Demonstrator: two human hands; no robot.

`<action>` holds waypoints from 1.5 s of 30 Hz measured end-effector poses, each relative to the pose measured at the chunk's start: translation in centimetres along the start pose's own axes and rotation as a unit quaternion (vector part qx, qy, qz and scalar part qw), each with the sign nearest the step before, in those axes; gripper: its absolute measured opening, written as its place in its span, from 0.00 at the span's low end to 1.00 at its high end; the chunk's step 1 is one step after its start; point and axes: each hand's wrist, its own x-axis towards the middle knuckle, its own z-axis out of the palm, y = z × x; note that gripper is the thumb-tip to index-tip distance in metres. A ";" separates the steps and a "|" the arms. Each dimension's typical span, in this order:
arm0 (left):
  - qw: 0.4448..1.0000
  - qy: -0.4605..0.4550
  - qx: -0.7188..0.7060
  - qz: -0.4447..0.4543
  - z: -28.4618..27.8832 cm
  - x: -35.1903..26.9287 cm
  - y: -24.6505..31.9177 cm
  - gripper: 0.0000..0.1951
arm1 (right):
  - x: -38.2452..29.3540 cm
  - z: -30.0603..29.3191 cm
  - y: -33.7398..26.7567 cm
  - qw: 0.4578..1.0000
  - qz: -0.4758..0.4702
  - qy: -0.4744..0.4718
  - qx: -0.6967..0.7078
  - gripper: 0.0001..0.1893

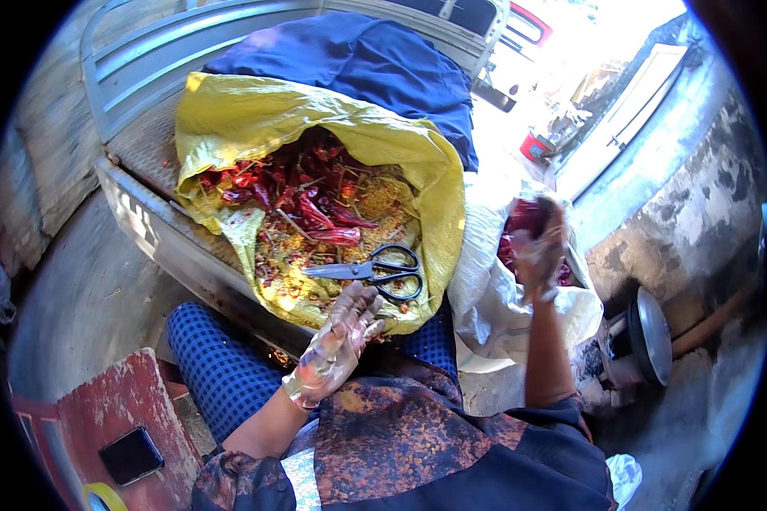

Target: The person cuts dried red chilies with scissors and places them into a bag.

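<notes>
A yellow woven sack lies open in front of me, holding dried red chillies, loose seeds and stems. Black-handled scissors rest on the seeds, blades pointing left. My left hand, in a clear plastic glove, is just below the scissors, fingers apart, with nothing visible in it. My right hand, gloved too and blurred, is over the mouth of a white woven sack on the right, which has red chillies inside. Whether that hand holds any chillies cannot be told.
The yellow sack sits on a metal cart bed with a railing; dark blue cloth lies behind it. At lower left, a worn red stool bears a phone near a yellow tape roll. A round metal lid stands right, near the wall.
</notes>
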 end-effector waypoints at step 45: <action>0.990 0.127 0.055 0.021 -3.3 -1.4 3.7 0.14 | -5.0 4.3 -20.4 0.882 -0.078 -0.338 0.320 0.13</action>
